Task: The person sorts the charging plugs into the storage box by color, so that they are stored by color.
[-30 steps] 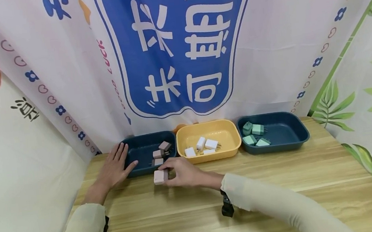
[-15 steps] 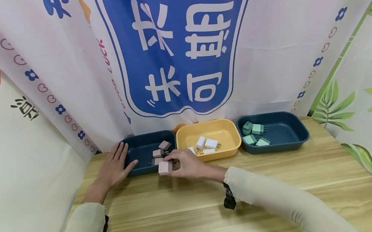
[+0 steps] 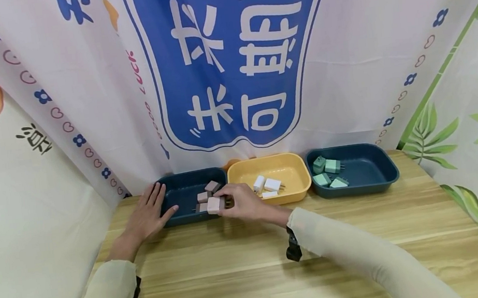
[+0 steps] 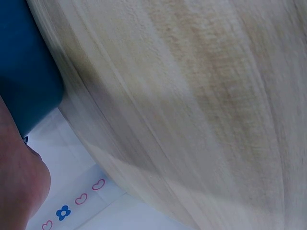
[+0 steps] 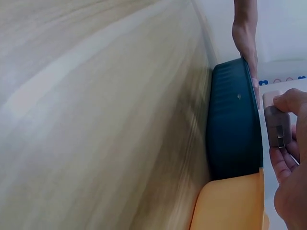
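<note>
Pinched in my right hand [image 3: 242,202] is a pink plug-in charger [image 3: 215,205] with a darker prong end. The hand holds it over the front right of the left dark blue tray [image 3: 180,218]. In the right wrist view the same charger [image 5: 277,120] shows above the tray's rim, between thumb and fingers. Several other pink chargers [image 3: 203,197] lie in that tray's right side. My left hand [image 3: 145,214] rests against the tray's left end with fingers spread and straight. The left wrist view shows only part of that hand [image 4: 21,177] beside the blue tray wall [image 4: 29,72].
A yellow tray [image 3: 266,162] with several white chargers [image 3: 272,185] adjoins the blue one. To its right is another dark blue tray [image 3: 374,166], with several green chargers [image 3: 332,166] on its left side. A printed curtain [image 3: 343,99] hangs right behind the trays. The wooden table [image 3: 251,264] extends in front.
My right hand has lifted the pink charger from in front of the left tray, up and slightly right, over its front edge. My left hand has stayed put.
</note>
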The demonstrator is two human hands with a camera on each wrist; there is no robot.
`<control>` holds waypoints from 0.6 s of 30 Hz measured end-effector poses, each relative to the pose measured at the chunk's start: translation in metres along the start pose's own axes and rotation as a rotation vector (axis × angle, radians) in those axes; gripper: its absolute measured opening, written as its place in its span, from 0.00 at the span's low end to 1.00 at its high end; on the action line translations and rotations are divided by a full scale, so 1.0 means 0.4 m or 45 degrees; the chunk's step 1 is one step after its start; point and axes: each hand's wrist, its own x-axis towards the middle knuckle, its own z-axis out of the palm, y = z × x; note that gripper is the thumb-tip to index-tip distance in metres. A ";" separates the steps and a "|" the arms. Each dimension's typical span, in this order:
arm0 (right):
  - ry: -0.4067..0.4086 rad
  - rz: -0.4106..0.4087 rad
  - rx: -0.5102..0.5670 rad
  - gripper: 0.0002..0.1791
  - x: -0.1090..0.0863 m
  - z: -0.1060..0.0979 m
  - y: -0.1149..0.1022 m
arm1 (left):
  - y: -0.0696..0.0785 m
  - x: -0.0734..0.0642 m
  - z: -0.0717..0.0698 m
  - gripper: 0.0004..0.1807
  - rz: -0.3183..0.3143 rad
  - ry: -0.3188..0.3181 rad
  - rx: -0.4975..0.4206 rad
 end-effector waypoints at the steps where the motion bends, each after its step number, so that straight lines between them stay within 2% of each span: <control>1: 0.002 0.010 -0.003 0.24 0.003 -0.001 0.003 | 0.001 -0.001 -0.001 0.51 0.001 0.002 -0.003; 8: 0.005 0.066 -0.019 0.23 0.022 -0.008 0.011 | -0.006 0.001 0.004 0.52 0.005 0.016 -0.005; 18: 0.019 0.060 -0.065 0.23 0.043 -0.004 0.022 | -0.009 0.002 0.006 0.52 0.006 0.008 -0.004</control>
